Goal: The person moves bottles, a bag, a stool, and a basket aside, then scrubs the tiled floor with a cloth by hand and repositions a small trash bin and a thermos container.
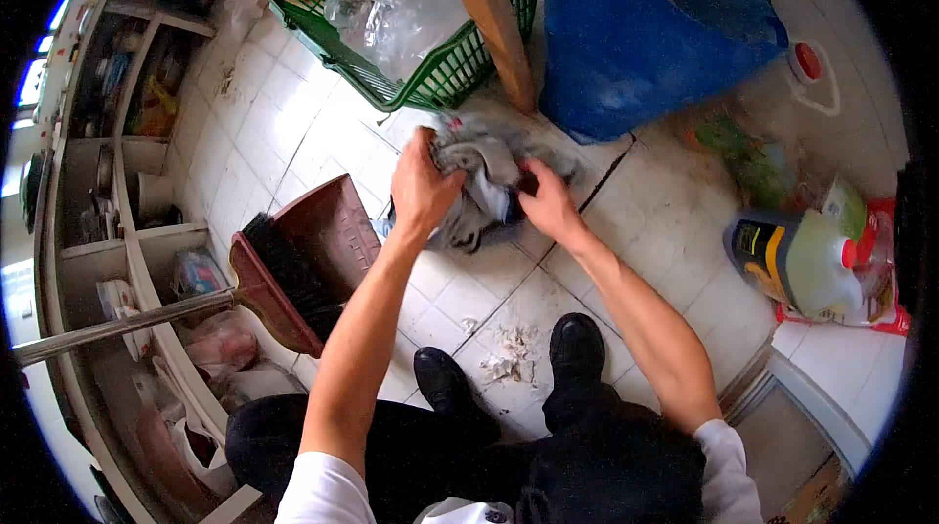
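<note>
A crumpled bundle of grey cloth (484,162) lies low over the white tiled floor, in front of the green basket. My left hand (424,187) grips its left side, fingers curled into the fabric. On the right side my right hand (549,200) pinches the cloth between thumb and fingers. Parts of the bundle look white and dark blue, and its underside is hidden. Left of my left forearm sit a maroon dustpan (337,231) and a broom (284,280) with black bristles. Pale debris (511,353) is scattered on the tiles between my black shoes.
A green basket (445,79) holding clear plastic stands beyond the cloth, beside a wooden leg (494,25) and a blue bin (646,45). Shelves (132,192) line the left. Bottles (807,260) stand at the right.
</note>
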### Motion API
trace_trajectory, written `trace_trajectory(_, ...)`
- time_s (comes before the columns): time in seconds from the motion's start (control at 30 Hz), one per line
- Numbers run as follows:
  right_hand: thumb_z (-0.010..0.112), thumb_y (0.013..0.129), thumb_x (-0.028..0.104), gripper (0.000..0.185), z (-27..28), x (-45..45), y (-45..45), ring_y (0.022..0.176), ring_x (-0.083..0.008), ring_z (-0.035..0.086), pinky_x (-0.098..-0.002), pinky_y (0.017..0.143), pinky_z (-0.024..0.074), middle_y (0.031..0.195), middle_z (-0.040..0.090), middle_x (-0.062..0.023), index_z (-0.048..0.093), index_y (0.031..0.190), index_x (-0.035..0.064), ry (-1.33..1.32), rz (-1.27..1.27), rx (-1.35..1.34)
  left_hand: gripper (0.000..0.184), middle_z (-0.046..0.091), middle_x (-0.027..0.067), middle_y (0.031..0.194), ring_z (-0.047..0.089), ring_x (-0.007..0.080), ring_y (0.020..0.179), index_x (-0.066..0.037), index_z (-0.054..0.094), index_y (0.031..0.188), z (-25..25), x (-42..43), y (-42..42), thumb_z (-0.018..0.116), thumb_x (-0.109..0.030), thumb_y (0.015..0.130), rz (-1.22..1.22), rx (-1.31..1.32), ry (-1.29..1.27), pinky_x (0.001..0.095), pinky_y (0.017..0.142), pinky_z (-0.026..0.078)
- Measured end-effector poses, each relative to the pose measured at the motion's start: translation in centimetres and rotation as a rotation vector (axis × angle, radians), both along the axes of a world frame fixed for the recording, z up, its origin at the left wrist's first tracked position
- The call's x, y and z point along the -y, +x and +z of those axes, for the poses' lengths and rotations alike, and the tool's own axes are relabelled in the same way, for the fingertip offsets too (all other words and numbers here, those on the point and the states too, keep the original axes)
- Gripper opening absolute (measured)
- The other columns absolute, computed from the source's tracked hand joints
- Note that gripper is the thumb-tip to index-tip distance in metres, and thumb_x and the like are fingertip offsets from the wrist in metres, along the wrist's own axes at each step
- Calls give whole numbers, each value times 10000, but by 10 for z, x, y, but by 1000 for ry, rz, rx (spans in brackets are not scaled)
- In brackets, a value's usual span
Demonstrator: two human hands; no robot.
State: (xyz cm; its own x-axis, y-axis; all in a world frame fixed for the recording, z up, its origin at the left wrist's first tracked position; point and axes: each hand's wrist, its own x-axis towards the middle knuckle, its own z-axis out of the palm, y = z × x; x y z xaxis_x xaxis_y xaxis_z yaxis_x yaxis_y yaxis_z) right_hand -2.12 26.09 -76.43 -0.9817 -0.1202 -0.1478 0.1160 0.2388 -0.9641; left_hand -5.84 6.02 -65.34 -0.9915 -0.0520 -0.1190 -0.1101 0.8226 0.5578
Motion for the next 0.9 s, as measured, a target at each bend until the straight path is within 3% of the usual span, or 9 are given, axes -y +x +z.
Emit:
trace_trajectory(0.17,623,810,22,539,-3,42,-52,1244,-337,572,-392,1059,443,1309,614,-228,546,1343,-6,-476,-19,-194,556,568,208,1170,548,429,1115,-75,530,1245,17,-34,10,783,-131,753,-8,-636,-198,476,959,453)
trace_trajectory(0.27,647,799,31,565,22,42,-92,1261,-339,559,-402,1077,428,1331,608,-212,542,1354,20,-348,193,-345,586,534,254,1217,514,462,1151,-80,517,1296,6,-36,8,779,-153,777,-88,-796,-215,484,997,426)
trace_trajectory(0.37,636,797,17,554,64,28,-101,1272,-369,548,-423,1087,418,1334,605,-217,546,1343,32,15,170,-377,628,501,322,1251,524,496,1118,-35,485,1341,-10,-40,9,742,-149,779,-114,-684,-131,529,938,443)
trace_trajectory(0.53,588,826,18,527,11,38,-121,1276,-442,522,-453,1092,412,1345,572,-274,524,1348,-7,101,58,-476,692,467,383,1297,524,543,1133,7,411,1410,-50,-43,4,733,-110,808,-129,-413,-4,510,922,487)
trace_trajectory(0.67,568,849,39,530,32,48,-94,1269,-464,519,-458,1091,413,1338,559,-309,494,1367,-42,164,-131,-352,536,423,306,1451,493,506,1242,-22,446,1421,-51,-45,-21,590,-130,915,-138,-215,89,476,975,468)
trace_trajectory(0.7,564,864,53,531,51,46,-83,1251,-463,534,-464,1083,422,1327,559,-325,481,1377,-54,156,-156,-314,508,500,286,1304,581,476,1056,15,509,1318,-59,-47,-25,621,-55,828,-136,-390,23,498,839,525)
trace_trajectory(0.8,571,871,71,526,68,35,-69,1235,-462,548,-469,1076,432,1313,565,-332,486,1373,-62,188,-139,-254,444,460,210,1457,522,420,1245,-57,491,1378,-74,-45,-43,402,-344,1051,-133,-158,-53,436,975,464)
trace_trajectory(0.83,576,871,77,516,58,31,-67,1230,-461,554,-471,1073,434,1309,571,-328,499,1362,-63,228,-117,-309,373,515,244,1341,565,447,1153,-73,514,1344,-72,-49,-47,458,-211,1002,-16,-143,163,467,916,494)
trace_trajectory(0.9,582,871,79,476,46,30,-60,1215,-466,563,-476,1066,440,1287,592,-313,537,1324,-62,230,-91,-350,349,584,239,1119,605,439,1000,-88,571,1280,-93,-49,-56,505,-136,941,-55,-329,-156,505,822,507)
